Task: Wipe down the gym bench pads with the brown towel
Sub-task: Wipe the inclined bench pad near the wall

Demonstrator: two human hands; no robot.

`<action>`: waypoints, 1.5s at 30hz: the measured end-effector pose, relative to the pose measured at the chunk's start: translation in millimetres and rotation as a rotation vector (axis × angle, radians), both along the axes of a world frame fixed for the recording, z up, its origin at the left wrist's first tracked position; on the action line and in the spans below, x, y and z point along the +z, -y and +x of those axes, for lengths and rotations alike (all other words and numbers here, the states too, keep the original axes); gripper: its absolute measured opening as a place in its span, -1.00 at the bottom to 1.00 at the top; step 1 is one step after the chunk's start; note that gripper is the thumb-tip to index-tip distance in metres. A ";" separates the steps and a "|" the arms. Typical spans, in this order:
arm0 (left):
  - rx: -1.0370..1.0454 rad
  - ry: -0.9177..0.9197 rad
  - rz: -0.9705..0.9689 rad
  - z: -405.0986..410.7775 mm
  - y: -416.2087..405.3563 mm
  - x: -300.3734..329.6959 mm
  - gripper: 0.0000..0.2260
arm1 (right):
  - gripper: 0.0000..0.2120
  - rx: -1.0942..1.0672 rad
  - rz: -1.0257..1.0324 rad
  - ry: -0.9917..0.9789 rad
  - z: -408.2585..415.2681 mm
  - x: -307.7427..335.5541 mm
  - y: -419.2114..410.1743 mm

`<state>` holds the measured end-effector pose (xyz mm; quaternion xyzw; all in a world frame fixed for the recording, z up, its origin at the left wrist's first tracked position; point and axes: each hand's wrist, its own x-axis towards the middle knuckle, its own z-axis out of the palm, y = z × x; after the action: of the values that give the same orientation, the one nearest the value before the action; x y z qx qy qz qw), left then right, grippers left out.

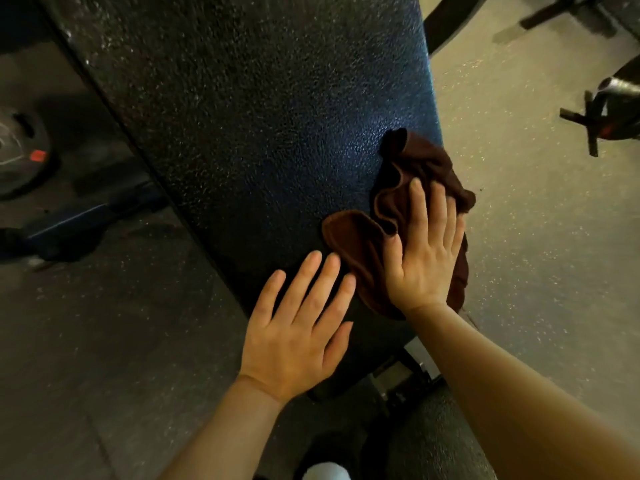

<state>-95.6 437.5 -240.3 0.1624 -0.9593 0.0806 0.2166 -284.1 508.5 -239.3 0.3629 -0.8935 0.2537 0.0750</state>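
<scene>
A dark blue textured bench pad (263, 109) runs from the top of the view down to the middle. The crumpled brown towel (412, 181) lies on the pad's near right edge and hangs partly over it. My right hand (424, 251) presses flat on the towel with straight fingers. Just left of it, my left hand (301, 323) rests flat on the pad's near end, its fingertips close to the towel's left fold.
The bench's metal frame (401, 379) shows below the pad's near end. A weight plate (20, 150) and a dark bar (79, 223) lie on the floor to the left. More equipment (606, 109) stands on the speckled floor at the right.
</scene>
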 end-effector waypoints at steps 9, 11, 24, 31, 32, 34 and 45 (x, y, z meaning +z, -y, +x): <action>-0.017 0.045 -0.023 -1.2 3.1 5.5 -0.54 | -0.38 0.047 -0.059 -0.011 -2.5 -2.3 -3.5; -0.016 0.045 -0.037 -1.6 2.2 4.2 -0.53 | -0.37 0.031 -0.062 -0.030 4.6 -11.0 -13.9; 0.013 -0.113 -0.059 -7.3 -1.2 -2.8 -0.56 | -0.35 -0.157 -0.249 0.149 37.0 -57.6 -56.7; -0.026 -0.184 -0.013 -3.7 -2.3 -1.5 -0.59 | -0.39 -0.119 -0.166 -0.002 133.2 -64.1 -45.8; -0.031 -0.187 -0.010 -3.7 -1.2 -1.3 -0.58 | -0.41 -0.118 -0.181 -0.010 149.6 -65.5 -41.8; -0.048 -0.180 0.005 -3.8 0.7 0.3 -0.57 | -0.43 -0.134 -0.218 0.012 162.5 -65.8 -35.9; 0.049 -0.291 0.289 95.7 8.1 24.4 -0.71 | -0.26 0.122 0.122 -0.146 166.2 -34.2 -20.6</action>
<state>0.2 429.4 -215.9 0.2250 -0.9152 -0.0768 0.3254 -118.0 529.1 -273.5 0.4379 -0.8758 0.1757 0.1022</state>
